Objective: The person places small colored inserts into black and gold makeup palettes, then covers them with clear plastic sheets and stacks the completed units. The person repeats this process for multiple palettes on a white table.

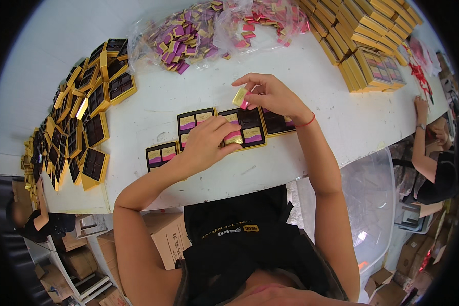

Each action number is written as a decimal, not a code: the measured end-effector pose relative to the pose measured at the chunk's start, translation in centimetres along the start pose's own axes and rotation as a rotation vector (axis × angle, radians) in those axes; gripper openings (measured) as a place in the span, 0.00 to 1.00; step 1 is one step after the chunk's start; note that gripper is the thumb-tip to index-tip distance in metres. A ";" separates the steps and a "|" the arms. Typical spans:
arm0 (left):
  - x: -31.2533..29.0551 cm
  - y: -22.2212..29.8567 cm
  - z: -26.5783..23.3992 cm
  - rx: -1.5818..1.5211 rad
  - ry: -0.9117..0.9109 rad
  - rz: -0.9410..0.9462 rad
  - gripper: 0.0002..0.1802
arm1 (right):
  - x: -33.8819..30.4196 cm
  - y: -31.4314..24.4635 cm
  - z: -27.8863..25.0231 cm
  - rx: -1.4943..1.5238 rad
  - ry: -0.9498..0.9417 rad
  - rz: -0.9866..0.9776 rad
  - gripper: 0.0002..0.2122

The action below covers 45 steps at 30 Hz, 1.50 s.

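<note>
Right hand (270,94) pinches a small gold-and-pink wrapped chocolate (240,97) between thumb and fingertips, lifted just above the white table (336,102). Its long axis tilts from about one o'clock down to seven o'clock, pink end lowest, pointing at the middle tray (246,128) directly below. Left hand (205,143) rests on that tray's near-left corner, fingers bent and pressing a wrapped piece (234,137) into its slot; whether it grips the piece I cannot tell.

Around them: a second tray (193,122) touches the middle one at nine o'clock, a third (160,154) sits nearer at eight o'clock, and a fourth (278,123) lies at three o'clock, partly hidden under the right wrist. At twelve o'clock lie clear bags of loose wrapped chocolates (209,30). Stacked gold boxes (367,46) stand at one o'clock. Empty gold-edged trays (86,117) pile up at nine to ten o'clock. Another person's arm (422,137) reaches the table edge at three o'clock.
</note>
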<state>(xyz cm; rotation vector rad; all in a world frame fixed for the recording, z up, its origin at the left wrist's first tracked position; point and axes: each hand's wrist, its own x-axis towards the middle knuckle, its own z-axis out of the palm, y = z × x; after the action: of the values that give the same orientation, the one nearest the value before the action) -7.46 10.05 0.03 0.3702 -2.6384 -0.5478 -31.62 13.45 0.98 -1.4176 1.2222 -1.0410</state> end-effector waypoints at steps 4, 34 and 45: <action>-0.2 0.0 0.0 0.008 -0.021 -0.028 0.22 | -0.4 1.3 -0.2 -0.109 0.009 -0.071 0.11; -1.5 -0.3 1.9 -0.747 0.166 -0.515 0.06 | -3.5 1.1 1.4 -0.199 0.143 -0.145 0.09; -2.8 1.0 1.1 -0.008 -0.040 -0.257 0.11 | -4.1 1.6 2.8 -0.739 0.168 -0.312 0.11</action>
<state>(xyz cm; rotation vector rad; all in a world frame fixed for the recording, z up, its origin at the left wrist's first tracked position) -5.65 12.21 -1.40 0.7098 -2.6419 -0.6515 -29.70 17.78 -1.15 -2.1736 1.6417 -0.9652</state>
